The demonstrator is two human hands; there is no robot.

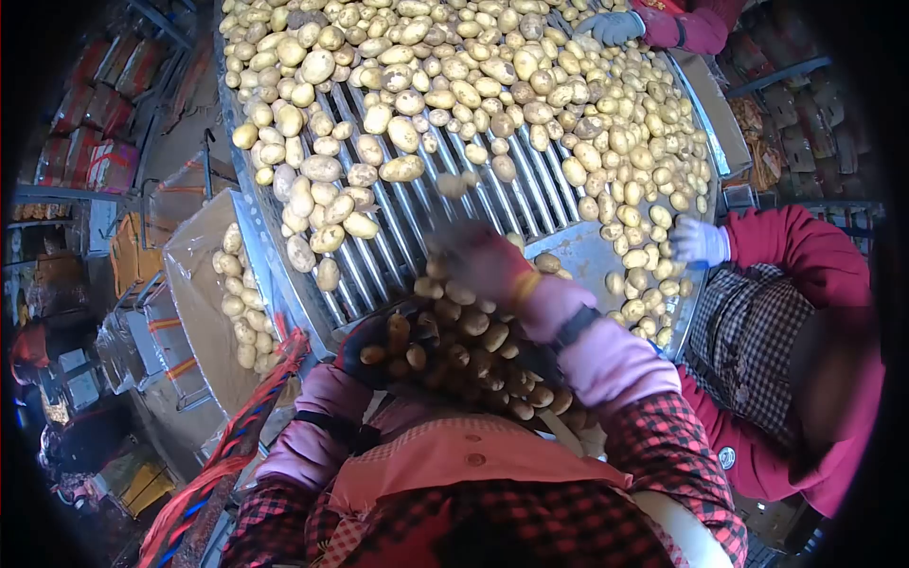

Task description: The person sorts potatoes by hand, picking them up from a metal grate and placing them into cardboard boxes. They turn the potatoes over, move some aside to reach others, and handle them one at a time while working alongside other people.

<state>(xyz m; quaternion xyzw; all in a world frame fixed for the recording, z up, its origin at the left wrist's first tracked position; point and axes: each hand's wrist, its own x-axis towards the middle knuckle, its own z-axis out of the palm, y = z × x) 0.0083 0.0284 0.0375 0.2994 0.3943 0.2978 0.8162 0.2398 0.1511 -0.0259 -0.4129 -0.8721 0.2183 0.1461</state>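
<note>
My right hand [483, 265] is smeared by motion over the lower part of the metal rollers [511, 180]. A blurred potato [452, 185] is just beyond it; whether the hand holds anything cannot be made out. My left hand [365, 346] is in shadow by the near left corner of the rollers, its fingers hidden. Several potatoes [473, 322] lie in a dark heap right in front of my body, between my forearms. Many more potatoes [407, 57] cover the far and right parts of the sorting table [241, 180].
A lined box [204, 275] with potatoes stands left of the table. A red and blue rope [218, 464] runs along the near left. At the right is a co-worker with a gloved hand [699, 241]; another gloved hand [614, 28] reaches in at the top right.
</note>
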